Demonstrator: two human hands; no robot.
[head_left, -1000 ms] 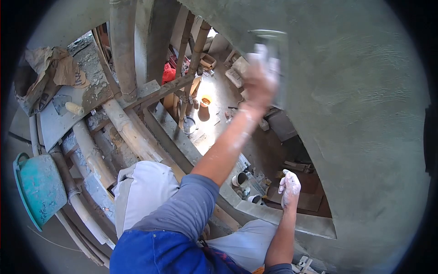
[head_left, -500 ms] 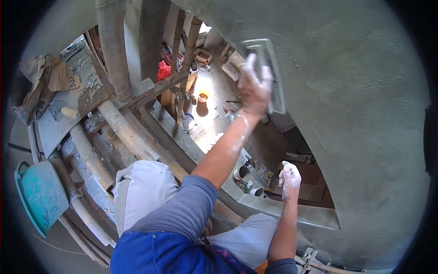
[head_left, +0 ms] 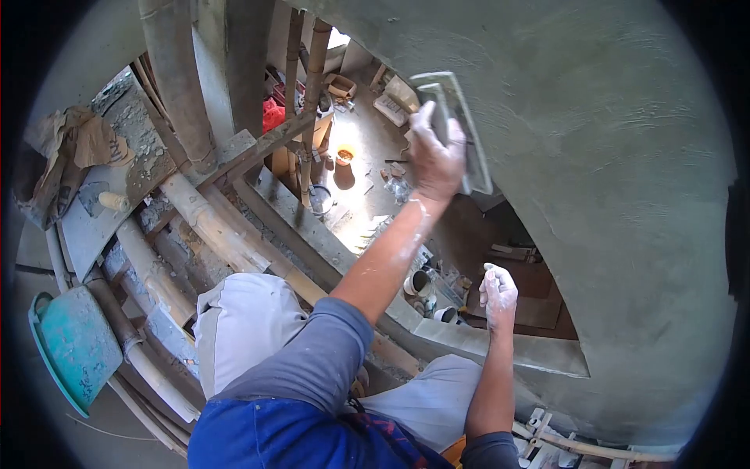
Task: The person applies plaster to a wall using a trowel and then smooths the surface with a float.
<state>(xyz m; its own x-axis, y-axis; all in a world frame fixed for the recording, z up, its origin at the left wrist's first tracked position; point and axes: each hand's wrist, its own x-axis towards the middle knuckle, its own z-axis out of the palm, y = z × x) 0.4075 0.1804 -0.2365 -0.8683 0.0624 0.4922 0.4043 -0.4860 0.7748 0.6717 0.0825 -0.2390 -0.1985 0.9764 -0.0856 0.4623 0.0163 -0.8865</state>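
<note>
At 6 o'clock your blue top is cut off by the lower edge. Your pale trouser knees [head_left: 242, 328] cover whatever carries you. At 5 o'clock some pale wooden pieces [head_left: 539, 438] poke out from under the wall, too small to name.

Your right hand [head_left: 498, 291] sits just right of centre, white with plaster. It is just above the grey ledge [head_left: 500, 348] at the foot of the opening. Its grip is curled inward, fingers bent toward the palm. You cannot tell whether anything lies inside it or whether it touches the ledge.

At 8 o'clock a green mortar pan [head_left: 74, 348] is partly lost in the dark rim of the lens. Bamboo scaffold poles [head_left: 207, 223] run from it toward 11 o'clock, caked with mortar. A torn paper sack [head_left: 78, 144] lies at 10 o'clock on a dusty board.

Your left arm reaches up through the middle toward 1 o'clock. Your left hand [head_left: 436, 156] has its grip clamped on the handle of a plastering trowel [head_left: 461, 133], and the fingers hide the handle itself. The blade stands nearly edge-on against the curved grey plastered wall [head_left: 617, 203], which fills the right half from 12 to 5 o'clock. You cannot make out how much of the blade's face is in contact.

Far below, between the poles and the wall, a sunlit floor shows an orange bucket [head_left: 344, 155]. Nearer the ledge are small tins [head_left: 418, 283]. The rest is clutter too small to read.
</note>
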